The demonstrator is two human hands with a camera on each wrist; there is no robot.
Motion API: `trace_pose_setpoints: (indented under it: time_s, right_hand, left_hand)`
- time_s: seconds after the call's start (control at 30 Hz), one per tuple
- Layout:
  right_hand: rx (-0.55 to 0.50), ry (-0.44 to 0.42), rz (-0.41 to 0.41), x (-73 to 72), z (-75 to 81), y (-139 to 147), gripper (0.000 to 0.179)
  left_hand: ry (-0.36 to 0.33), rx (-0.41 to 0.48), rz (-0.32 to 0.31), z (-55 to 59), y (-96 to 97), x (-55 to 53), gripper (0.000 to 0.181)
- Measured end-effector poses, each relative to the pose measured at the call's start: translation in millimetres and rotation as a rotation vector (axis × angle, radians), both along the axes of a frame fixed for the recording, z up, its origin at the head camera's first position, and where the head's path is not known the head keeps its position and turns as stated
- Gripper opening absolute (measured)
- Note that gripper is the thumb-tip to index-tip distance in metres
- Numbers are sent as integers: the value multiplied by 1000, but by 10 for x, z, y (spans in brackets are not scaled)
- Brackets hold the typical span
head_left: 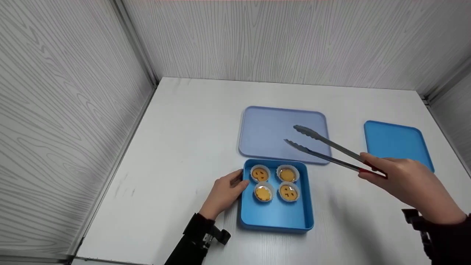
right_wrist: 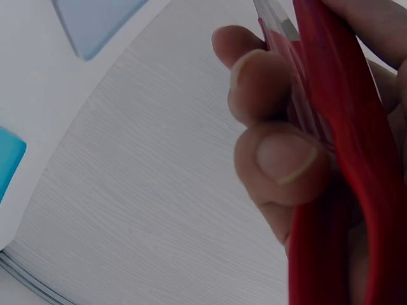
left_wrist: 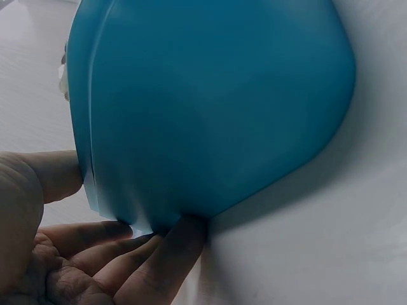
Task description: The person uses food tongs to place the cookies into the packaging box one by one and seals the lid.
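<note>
A blue rectangular box (head_left: 274, 215) stands in front of me, its top open. Inside, toward its back, sit several small round pastries (head_left: 260, 174) in white paper cups. My left hand (head_left: 224, 192) holds the box at its left side, thumb at the rim. In the left wrist view, its fingertips (left_wrist: 184, 232) lie along the blue outer wall. Off to the right, my right hand (head_left: 404, 180) grips red-handled metal tongs (head_left: 331, 145). Their scalloped tips are spread apart over the tray, holding nothing. Red handles (right_wrist: 340, 108) run through the curled right fingers.
Behind the box lies a flat lavender tray (head_left: 265, 127). A blue tray or lid (head_left: 395, 141) lies at the right, partly behind the right hand. Wood-grain panels (head_left: 257, 40) border the white table (head_left: 184, 147) at the back and sides.
</note>
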State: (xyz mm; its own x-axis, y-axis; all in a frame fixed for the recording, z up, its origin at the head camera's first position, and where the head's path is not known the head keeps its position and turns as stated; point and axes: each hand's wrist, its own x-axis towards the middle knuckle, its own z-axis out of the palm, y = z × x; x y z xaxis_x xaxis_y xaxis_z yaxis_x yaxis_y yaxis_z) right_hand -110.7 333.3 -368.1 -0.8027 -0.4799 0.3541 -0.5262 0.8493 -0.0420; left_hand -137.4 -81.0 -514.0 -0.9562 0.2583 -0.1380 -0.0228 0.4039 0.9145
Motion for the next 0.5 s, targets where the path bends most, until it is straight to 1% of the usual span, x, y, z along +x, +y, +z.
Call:
trace_pose_setpoints:
  time_s: [0.1,0.27,0.37,0.5]
  right_hand:
    - [-14,-19,-61,-35,-39,20,34]
    - [-57,-11,-132,-93,-126,47,29]
    - [-78,34,-151,-127,-194,64,27]
    - [-110,85,-169,-170,-292,94,29]
  left_hand:
    - [2,-3,-5,-11,-1,-3,64]
    - [0,-9,-1,-12,1,-5,61]
    - [2,-10,3,-7,2,-6,61]
    - [-1,-15,5,3,3,-7,61]
